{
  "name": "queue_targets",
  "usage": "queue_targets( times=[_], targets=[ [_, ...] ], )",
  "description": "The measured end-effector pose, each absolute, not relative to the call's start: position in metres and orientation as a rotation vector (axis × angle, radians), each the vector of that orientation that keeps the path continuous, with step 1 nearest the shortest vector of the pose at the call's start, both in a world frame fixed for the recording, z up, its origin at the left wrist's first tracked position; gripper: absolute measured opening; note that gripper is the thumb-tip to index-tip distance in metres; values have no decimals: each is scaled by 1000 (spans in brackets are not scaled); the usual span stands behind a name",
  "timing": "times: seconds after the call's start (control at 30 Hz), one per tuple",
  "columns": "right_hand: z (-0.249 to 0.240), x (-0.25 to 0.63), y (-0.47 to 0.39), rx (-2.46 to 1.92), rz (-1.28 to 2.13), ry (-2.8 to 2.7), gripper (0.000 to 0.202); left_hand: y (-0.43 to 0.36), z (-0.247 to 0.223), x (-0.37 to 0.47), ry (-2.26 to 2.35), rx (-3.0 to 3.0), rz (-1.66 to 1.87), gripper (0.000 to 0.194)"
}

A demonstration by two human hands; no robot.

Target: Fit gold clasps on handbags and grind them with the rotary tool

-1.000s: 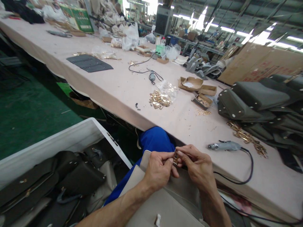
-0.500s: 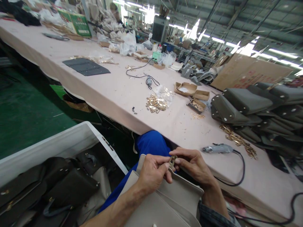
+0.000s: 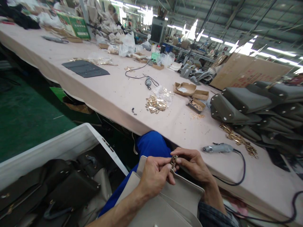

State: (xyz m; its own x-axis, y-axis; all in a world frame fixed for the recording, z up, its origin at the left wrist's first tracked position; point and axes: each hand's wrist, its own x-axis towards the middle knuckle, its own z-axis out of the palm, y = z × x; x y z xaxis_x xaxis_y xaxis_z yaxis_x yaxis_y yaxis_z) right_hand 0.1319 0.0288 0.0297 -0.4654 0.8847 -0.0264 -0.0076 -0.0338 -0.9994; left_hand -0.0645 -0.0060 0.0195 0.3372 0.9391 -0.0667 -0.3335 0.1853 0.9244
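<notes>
A light grey bag (image 3: 176,194) lies across my lap, its flap edge raised between my hands. At that edge is a small gold metal clasp piece (image 3: 174,160) with an opening in it. My left hand (image 3: 153,175) is closed, thumb and index finger pinching the clasp piece from the left, with other fingers curled below by the bag's edge. From the other side, the thumb and index finger of my right hand (image 3: 194,164) close on the same piece. Fingertips hide part of it, and I cannot tell whether it is fixed to the bag.
A pale cloth-covered table (image 3: 132,91) runs beyond my knee. On it are gold metal pieces (image 3: 155,104), small cardboard boxes (image 3: 186,88), a corded electric screwdriver (image 3: 217,148) and stacked dark bags (image 3: 246,101). A white crate (image 3: 87,135) of dark bags stands at left.
The gold clasp piece has turned slightly between my fingers, and its opening shows differently. Both hands stay in nearly the same place, and the view has shifted a little.
</notes>
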Motion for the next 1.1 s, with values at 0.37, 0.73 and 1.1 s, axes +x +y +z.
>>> queue_targets(
  times=[0.37, 0.73, 1.1],
  targets=[
    [17, 138, 34, -829, 1646, -1501, 21, -5, 12, -68, 682, 934, 960, 32],
    [18, 140, 38, -852, 1652, -1509, 19, -5, 19, -70, 703, 926, 954, 30],
    [19, 139, 38, -835, 1663, -1517, 19, -2, 18, -73, 692, 807, 910, 37]
  ],
)
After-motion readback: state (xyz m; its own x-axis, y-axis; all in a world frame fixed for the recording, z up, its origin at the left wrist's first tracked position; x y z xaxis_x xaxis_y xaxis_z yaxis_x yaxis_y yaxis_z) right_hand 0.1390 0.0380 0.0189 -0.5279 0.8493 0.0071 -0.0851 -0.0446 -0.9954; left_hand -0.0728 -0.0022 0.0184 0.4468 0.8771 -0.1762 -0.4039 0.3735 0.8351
